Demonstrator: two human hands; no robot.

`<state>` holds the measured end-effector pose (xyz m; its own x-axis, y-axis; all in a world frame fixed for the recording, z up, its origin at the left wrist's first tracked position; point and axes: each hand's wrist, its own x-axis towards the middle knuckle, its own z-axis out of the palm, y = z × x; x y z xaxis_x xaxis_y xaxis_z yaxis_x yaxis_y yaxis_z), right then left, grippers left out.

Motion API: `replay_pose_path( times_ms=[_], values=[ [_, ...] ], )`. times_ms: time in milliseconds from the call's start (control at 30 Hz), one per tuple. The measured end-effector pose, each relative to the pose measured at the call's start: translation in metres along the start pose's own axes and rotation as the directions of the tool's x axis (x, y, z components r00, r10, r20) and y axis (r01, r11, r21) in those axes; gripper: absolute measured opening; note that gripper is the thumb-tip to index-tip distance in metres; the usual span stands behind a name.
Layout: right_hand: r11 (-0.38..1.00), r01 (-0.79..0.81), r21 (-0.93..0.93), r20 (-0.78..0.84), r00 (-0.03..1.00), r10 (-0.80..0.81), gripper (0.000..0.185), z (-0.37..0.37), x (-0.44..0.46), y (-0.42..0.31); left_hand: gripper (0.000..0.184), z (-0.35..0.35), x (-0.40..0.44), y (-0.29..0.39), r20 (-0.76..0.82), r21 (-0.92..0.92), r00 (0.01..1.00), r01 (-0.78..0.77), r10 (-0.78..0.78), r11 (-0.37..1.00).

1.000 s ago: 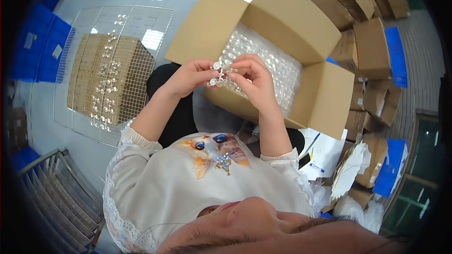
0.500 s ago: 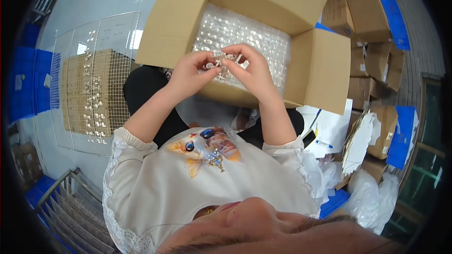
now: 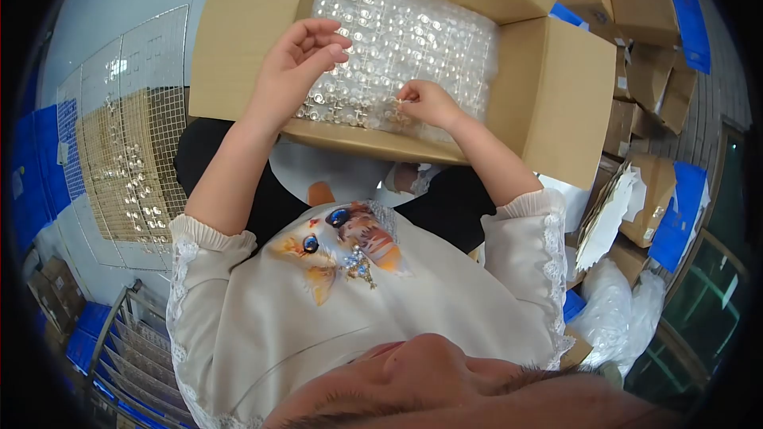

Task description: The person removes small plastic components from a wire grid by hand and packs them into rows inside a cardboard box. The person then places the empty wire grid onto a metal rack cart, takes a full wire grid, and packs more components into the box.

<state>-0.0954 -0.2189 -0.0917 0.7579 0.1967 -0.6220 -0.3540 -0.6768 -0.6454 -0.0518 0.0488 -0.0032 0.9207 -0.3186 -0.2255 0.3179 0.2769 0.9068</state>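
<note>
Shiny silver metal pieces (image 3: 354,115) lie in rows on the clear plastic wrap (image 3: 401,4) inside an open cardboard box (image 3: 548,103). My left hand (image 3: 298,59) hovers over the box's left side, its fingers half curled, thumb apart, with nothing in them. Lower and further right, my right hand (image 3: 429,103) pinches a small shiny metal piece (image 3: 400,113) just at the front of the rows. Its fingertips partly cover the piece, and I cannot tell whether it touches the layer beneath.
At the left, a wire rack (image 3: 171,123) carries a line of similar silver pieces (image 3: 135,183). Cardboard boxes (image 3: 648,191), blue bins (image 3: 36,163) and clear plastic bags (image 3: 608,314) stand around. A metal stand (image 3: 119,342) is at lower left.
My hands have parted from the cluster of metal pieces they held together. The left has risen up and left without it; the right has moved right, down to the rows. The view has shifted.
</note>
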Motion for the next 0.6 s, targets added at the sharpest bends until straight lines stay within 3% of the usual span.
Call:
replay_pose_path(
  times_ms=[167, 300, 600],
  values=[
    [0.992, -0.089, -0.093, 0.028, 0.995, 0.092, 0.012, 0.013, 0.010, 0.006, 0.034, 0.000, -0.004, 0.005, -0.007, 0.042, 1.000, -0.011, 0.012, 0.999],
    [0.828, 0.145, -0.542, -0.122, 0.961, -0.249, 0.015, 0.019, 0.010, 0.012, 0.029, 0.003, -0.007, 0.005, 0.031, 0.058, 0.999, -0.034, 0.032, 0.998],
    [0.694, 0.197, -0.692, -0.029, 0.954, -0.300, 0.021, 0.018, 0.015, -0.011, 0.031, 0.001, -0.007, 0.003, 0.067, 0.092, 0.997, -0.037, 0.031, 0.995]
  ],
)
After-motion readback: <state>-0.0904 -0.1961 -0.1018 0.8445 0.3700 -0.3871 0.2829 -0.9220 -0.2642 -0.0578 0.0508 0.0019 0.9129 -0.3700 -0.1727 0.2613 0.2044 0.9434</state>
